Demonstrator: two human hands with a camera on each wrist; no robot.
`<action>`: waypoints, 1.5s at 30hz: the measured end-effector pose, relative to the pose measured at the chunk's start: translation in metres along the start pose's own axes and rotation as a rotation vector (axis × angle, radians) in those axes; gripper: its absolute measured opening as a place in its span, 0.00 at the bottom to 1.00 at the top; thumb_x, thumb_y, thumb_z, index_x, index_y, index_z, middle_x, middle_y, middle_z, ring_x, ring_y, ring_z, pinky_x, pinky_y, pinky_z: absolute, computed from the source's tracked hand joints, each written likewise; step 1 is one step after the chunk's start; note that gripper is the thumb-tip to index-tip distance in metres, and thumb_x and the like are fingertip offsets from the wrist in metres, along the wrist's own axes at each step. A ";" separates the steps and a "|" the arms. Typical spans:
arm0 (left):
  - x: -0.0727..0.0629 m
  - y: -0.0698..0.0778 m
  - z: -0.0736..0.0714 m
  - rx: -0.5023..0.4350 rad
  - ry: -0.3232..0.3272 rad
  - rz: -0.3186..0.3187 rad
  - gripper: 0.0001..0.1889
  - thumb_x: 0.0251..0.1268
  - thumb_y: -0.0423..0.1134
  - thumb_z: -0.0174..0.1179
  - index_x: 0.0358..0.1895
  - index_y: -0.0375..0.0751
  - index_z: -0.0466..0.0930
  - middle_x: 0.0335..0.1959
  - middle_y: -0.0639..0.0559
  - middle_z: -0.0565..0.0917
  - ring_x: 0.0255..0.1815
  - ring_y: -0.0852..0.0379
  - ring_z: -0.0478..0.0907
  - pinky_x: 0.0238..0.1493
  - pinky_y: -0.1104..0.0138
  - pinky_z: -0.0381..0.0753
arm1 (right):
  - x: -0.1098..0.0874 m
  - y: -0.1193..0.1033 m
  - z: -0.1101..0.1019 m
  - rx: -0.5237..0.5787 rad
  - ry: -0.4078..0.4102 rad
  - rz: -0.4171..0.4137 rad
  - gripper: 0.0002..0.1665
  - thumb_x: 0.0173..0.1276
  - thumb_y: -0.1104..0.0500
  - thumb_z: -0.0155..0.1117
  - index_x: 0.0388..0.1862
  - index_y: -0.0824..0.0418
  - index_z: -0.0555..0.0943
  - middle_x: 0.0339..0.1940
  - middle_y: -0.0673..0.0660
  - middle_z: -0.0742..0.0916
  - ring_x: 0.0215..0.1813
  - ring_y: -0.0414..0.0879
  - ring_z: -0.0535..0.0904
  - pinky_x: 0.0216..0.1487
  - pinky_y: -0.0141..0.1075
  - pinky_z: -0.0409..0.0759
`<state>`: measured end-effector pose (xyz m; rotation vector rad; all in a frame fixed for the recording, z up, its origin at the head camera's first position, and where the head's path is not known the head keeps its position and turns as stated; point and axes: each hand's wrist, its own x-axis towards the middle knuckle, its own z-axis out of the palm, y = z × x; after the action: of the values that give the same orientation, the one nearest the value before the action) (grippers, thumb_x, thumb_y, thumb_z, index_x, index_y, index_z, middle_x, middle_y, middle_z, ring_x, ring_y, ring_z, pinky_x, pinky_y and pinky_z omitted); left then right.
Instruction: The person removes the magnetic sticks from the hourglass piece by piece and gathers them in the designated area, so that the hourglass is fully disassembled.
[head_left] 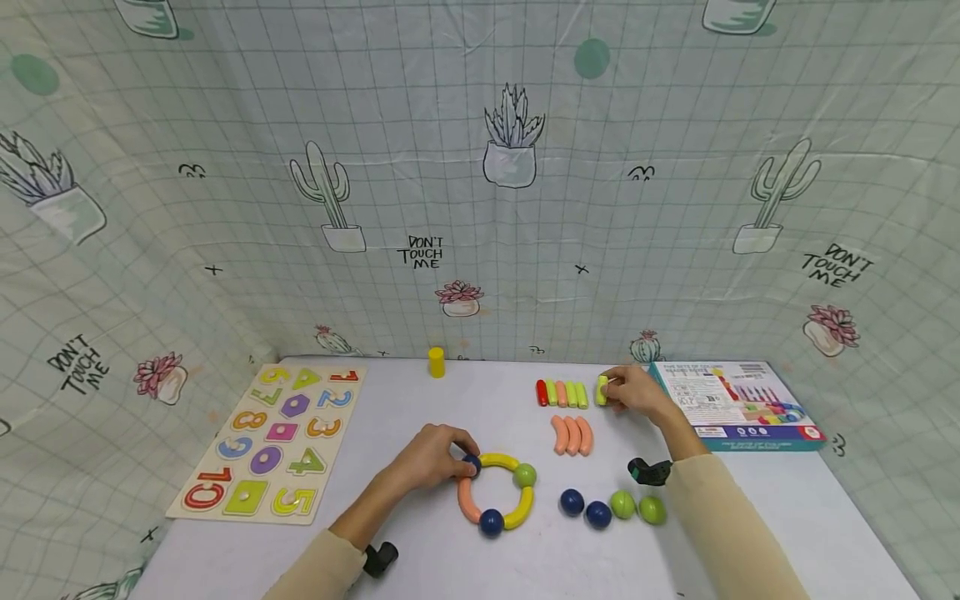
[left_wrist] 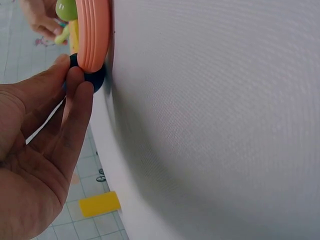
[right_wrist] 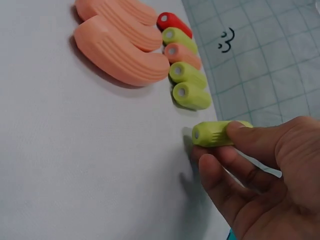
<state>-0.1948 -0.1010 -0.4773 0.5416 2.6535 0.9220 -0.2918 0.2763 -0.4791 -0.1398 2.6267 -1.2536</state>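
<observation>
My left hand (head_left: 435, 457) pinches a dark blue ball (left_wrist: 95, 80) at the upper left of a ring on the table. That ring also has a salmon curved rod (head_left: 468, 500), yellow curved rods (head_left: 519, 508), a green ball (head_left: 525, 475) and another blue ball (head_left: 491, 522). Farther back, my right hand (head_left: 632, 390) holds a short light-green rod (right_wrist: 212, 134) between thumb and fingers. Left of it lies a row of short rods, with a red rod (head_left: 542, 392) at its far end. Several salmon curved rods (head_left: 573, 435) lie in front of the row.
Loose blue balls (head_left: 572, 502) and green balls (head_left: 622, 504) sit right of the ring. A number puzzle board (head_left: 330, 442) lies at the left, a printed box (head_left: 738, 404) at the back right. One yellow cylinder (head_left: 437, 362) stands at the back edge.
</observation>
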 end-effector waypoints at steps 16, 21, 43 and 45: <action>-0.001 0.003 0.003 -0.002 -0.010 -0.005 0.10 0.57 0.38 0.74 0.43 0.48 0.88 0.41 0.56 0.87 0.42 0.57 0.77 0.51 0.56 0.79 | 0.003 -0.001 0.009 -0.116 -0.010 0.053 0.24 0.71 0.60 0.65 0.61 0.74 0.77 0.35 0.59 0.88 0.27 0.43 0.81 0.32 0.37 0.83; 0.000 0.003 0.004 0.012 -0.013 -0.002 0.10 0.58 0.38 0.74 0.43 0.48 0.88 0.41 0.56 0.87 0.41 0.58 0.76 0.50 0.58 0.79 | 0.002 0.000 0.011 -0.107 0.001 0.056 0.23 0.71 0.60 0.64 0.60 0.73 0.77 0.35 0.59 0.87 0.28 0.43 0.81 0.34 0.39 0.84; -0.007 0.008 -0.018 0.173 -0.134 -0.026 0.17 0.55 0.45 0.74 0.48 0.50 0.86 0.30 0.60 0.81 0.26 0.60 0.73 0.29 0.65 0.69 | -0.035 -0.078 0.063 -0.251 -0.151 -0.232 0.17 0.71 0.56 0.67 0.55 0.61 0.84 0.36 0.50 0.86 0.31 0.44 0.81 0.34 0.37 0.80; -0.007 0.010 -0.019 0.185 -0.156 -0.040 0.18 0.54 0.47 0.74 0.48 0.50 0.85 0.27 0.60 0.79 0.24 0.60 0.73 0.27 0.66 0.67 | -0.042 -0.085 0.076 -0.272 -0.236 -0.248 0.16 0.70 0.55 0.68 0.54 0.59 0.84 0.35 0.48 0.85 0.28 0.43 0.81 0.31 0.35 0.80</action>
<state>-0.1931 -0.1068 -0.4558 0.5748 2.6115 0.6007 -0.2333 0.1729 -0.4530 -0.6360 2.6122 -0.8728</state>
